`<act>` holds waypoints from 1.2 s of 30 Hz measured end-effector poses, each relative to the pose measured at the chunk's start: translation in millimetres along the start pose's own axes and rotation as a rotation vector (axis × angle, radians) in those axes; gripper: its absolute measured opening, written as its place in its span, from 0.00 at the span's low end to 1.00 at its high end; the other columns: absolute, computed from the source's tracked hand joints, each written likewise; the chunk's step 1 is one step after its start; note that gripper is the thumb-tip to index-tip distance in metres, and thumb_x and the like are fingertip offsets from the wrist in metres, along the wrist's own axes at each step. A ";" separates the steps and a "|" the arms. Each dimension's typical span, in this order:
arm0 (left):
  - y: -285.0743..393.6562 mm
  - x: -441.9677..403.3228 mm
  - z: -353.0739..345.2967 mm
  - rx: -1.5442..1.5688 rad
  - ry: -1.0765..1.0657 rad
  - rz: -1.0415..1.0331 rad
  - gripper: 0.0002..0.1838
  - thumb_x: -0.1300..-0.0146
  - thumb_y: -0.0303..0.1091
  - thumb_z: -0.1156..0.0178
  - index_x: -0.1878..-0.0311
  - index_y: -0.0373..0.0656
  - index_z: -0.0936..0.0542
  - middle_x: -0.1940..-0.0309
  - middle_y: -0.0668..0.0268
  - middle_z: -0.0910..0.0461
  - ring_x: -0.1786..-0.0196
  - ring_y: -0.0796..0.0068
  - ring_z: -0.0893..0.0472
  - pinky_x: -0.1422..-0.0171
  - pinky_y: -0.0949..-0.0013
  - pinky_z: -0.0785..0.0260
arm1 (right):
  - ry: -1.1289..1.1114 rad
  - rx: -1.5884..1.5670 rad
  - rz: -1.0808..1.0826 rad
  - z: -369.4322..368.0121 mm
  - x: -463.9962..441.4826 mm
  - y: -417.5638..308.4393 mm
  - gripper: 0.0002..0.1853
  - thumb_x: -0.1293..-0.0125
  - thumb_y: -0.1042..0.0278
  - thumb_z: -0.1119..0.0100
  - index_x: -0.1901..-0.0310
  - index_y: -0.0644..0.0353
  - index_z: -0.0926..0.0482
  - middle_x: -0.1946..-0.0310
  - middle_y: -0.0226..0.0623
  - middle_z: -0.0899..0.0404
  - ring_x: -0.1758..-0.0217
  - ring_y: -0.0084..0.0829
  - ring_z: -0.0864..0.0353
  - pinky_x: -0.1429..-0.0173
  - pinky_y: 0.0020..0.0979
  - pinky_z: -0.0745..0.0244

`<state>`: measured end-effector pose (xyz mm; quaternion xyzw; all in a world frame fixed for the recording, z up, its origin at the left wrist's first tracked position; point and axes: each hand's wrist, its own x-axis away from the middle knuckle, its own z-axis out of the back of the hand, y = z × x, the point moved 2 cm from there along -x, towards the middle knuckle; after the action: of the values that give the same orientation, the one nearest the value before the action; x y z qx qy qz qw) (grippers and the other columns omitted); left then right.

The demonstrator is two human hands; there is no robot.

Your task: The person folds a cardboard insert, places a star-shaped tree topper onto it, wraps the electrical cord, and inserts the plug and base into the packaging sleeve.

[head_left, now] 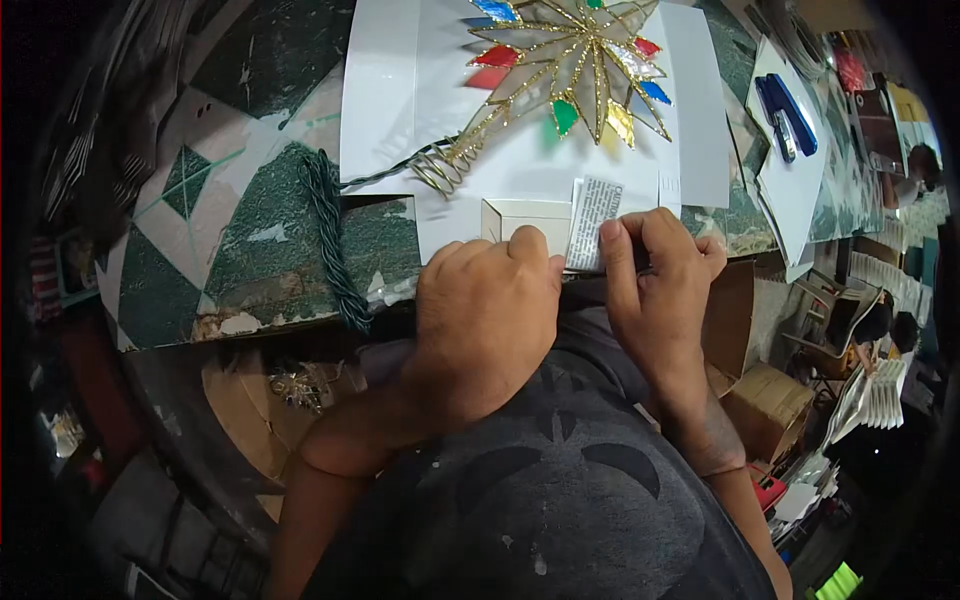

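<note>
A star tree topper (585, 60) with gold glitter edges and red, blue, green and yellow tips lies on an unfolded white cardboard box (385, 60). Its gold coil spring (440, 170) joins a twisted bundle of dark green cord (335, 240). My right hand (660, 270) pinches a small printed paper slip (595, 215) between thumb and fingers, beside the box's front flap (530, 220). My left hand (490, 320) is closed at that flap's near edge, its fingertips hidden beneath.
A blue stapler (785, 115) rests on white sheets (795, 190) at the right. The green and white table (260, 240) has a worn front edge. Below stand cardboard boxes (765, 410), one holding gold ornaments (300, 388). Another person (870, 325) sits at far right.
</note>
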<state>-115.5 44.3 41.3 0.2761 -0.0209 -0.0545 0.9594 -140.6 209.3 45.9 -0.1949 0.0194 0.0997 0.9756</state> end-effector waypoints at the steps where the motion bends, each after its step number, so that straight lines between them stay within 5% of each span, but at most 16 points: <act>1: -0.3 -0.1 0.5 0.020 0.009 -0.010 0.11 0.33 0.33 0.33 0.68 0.41 0.24 0.79 0.59 0.22 0.77 0.56 0.24 0.64 0.53 0.30 | -0.009 -0.001 -0.009 -0.1 0.3 0.0 0.06 0.27 0.65 0.36 0.63 0.56 0.17 0.68 0.29 0.20 0.68 0.29 0.31 0.42 0.40 0.46; 23: -1.8 1.5 -2.6 0.077 0.043 -0.055 0.10 0.32 0.31 0.34 0.66 0.40 0.25 0.78 0.58 0.23 0.76 0.53 0.25 0.64 0.52 0.31 | -0.125 -0.310 0.034 18.0 7.2 -6.0 0.04 0.25 0.67 0.39 0.56 0.56 0.20 0.57 0.29 0.19 0.56 0.28 0.27 0.38 0.40 0.49; 36: 1.1 3.7 -3.9 0.033 0.046 -0.036 0.10 0.32 0.31 0.34 0.65 0.40 0.25 0.77 0.58 0.23 0.75 0.54 0.24 0.62 0.51 0.30 | -0.066 -0.166 0.047 5.9 2.6 4.1 0.05 0.25 0.66 0.38 0.57 0.56 0.18 0.54 0.32 0.22 0.53 0.32 0.27 0.43 0.39 0.45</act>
<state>-111.4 46.9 38.6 0.2932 0.0052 -0.0649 0.9538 -138.9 215.7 49.6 -0.2712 -0.0163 0.1304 0.9535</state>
